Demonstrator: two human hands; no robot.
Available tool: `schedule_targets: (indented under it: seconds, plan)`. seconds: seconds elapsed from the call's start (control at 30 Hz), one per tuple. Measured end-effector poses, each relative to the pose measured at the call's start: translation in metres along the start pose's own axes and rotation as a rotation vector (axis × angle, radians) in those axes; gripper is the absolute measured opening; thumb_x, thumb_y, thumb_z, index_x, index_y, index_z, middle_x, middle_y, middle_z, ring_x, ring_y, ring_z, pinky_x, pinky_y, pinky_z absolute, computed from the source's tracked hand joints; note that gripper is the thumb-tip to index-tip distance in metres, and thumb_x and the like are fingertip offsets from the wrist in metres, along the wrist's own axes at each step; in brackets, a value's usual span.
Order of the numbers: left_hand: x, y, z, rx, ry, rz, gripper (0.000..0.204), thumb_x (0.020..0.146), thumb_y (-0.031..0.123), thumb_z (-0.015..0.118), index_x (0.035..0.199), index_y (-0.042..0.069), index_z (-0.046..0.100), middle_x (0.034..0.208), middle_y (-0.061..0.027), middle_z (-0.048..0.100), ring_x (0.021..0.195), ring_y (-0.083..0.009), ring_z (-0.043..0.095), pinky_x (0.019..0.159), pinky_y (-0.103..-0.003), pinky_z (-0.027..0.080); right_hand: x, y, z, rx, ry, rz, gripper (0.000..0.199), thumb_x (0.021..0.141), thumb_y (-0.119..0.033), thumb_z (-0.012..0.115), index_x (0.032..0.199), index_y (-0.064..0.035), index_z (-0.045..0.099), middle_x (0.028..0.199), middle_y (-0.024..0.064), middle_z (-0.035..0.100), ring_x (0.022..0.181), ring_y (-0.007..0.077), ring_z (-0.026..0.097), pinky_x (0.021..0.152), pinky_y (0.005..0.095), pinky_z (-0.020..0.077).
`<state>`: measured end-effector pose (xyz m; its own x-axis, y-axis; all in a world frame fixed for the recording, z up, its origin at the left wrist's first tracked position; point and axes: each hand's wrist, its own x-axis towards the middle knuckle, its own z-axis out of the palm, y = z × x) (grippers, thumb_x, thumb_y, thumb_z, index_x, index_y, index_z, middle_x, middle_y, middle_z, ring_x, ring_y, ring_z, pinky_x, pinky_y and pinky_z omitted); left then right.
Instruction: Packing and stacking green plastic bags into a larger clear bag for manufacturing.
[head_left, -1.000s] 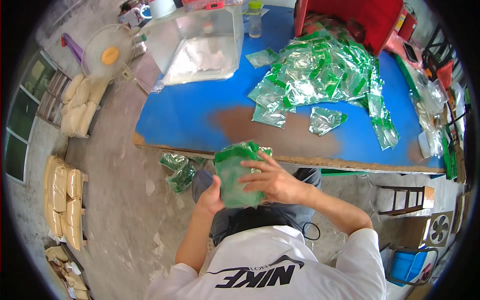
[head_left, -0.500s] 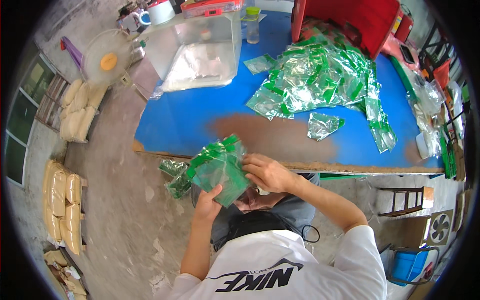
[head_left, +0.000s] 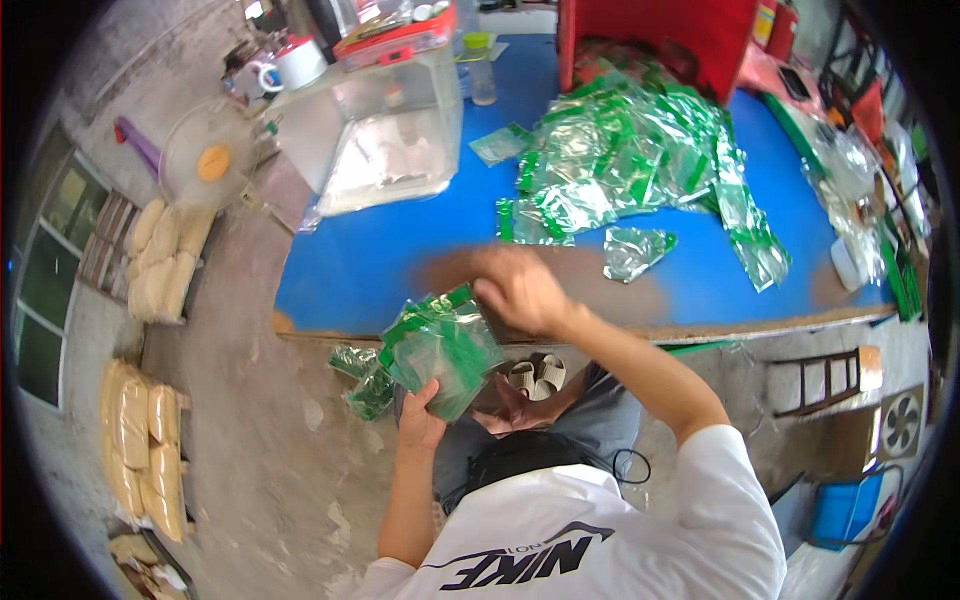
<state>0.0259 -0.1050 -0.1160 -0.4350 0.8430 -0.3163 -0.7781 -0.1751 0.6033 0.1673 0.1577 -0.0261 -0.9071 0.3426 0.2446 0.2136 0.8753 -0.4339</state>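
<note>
The left hand is closed around the lower edge of a small stack of clear green-printed plastic bags, thumb and fingers pinching it from below, and holds it tilted just off the near edge of the blue table, over the floor rather than over the tabletop. The right hand hovers above the table edge, just beside the top of the stack; it is blurred, so whether its fingers are spread or together cannot be told, and it grips nothing that can be seen. A few more green bags lie on the concrete floor just below the stack. Farther back on the table a big loose heap of the same bags spreads toward the right, with one single bag lying apart, nearer the front. A clear plastic tub with a red lid stands at the back left of the table, and a small bottle stands beside it. A round fan sits off the table's left end
</note>
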Motion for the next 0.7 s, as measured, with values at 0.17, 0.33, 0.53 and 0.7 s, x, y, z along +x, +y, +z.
schedule_targets:
  seconds: [0.17, 0.33, 0.53, 0.7]
  plan:
    - [-0.008, -0.005, -0.009, -0.234, -0.112, -0.031, 0.065, 0.085, 0.002, 0.069, 0.145, 0.005, 0.045, 0.139, -0.0137, 0.057, 0.132, -0.0326, 0.052, 0.114, -0.053, 0.04, -0.013, 0.013, 0.022, -0.381, 0.145, -0.025, 0.069, 0.098, -0.057, 0.048, 0.136, -0.0006, 0.056, 0.128, 0.0259, 0.054, 0.134, 0.043, 0.042, 0.115, 0.0633, 0.0232]
    - [-0.008, -0.022, 0.012, -0.221, -0.166, -0.083, 0.061, 0.087, 0.004, 0.068, 0.144, 0.002, 0.046, 0.141, -0.0129, 0.056, 0.134, -0.033, 0.051, 0.116, -0.052, 0.039, -0.013, -0.033, 0.023, 0.183, 0.051, -0.023, 0.046, 0.1, -0.037, 0.052, 0.126, -0.0011, 0.065, 0.12, 0.019, 0.059, 0.122, 0.0354, 0.051, 0.109, 0.0478, 0.0375]
    - [0.002, -0.028, 0.036, -0.213, -0.047, -0.066, 0.049, 0.096, 0.004, 0.059, 0.144, 0.002, 0.047, 0.144, -0.014, 0.054, 0.135, -0.0341, 0.049, 0.117, -0.051, 0.037, 0.006, 0.081, -0.021, -0.011, 0.58, 0.152, 0.036, 0.098, -0.025, 0.057, 0.12, 0.0025, 0.063, 0.128, 0.0247, 0.062, 0.12, 0.0416, 0.056, 0.105, 0.0482, 0.0434]
    - [-0.006, -0.032, 0.015, -0.23, -0.138, -0.074, 0.054, 0.092, 0.007, 0.064, 0.143, 0.003, 0.048, 0.142, -0.0143, 0.056, 0.133, -0.034, 0.051, 0.116, -0.051, 0.038, -0.032, 0.06, -0.014, -0.489, 0.171, 0.203, 0.057, 0.098, -0.051, 0.05, 0.117, 0.0008, 0.065, 0.13, 0.0257, 0.056, 0.13, 0.04, 0.045, 0.11, 0.0549, 0.0335]
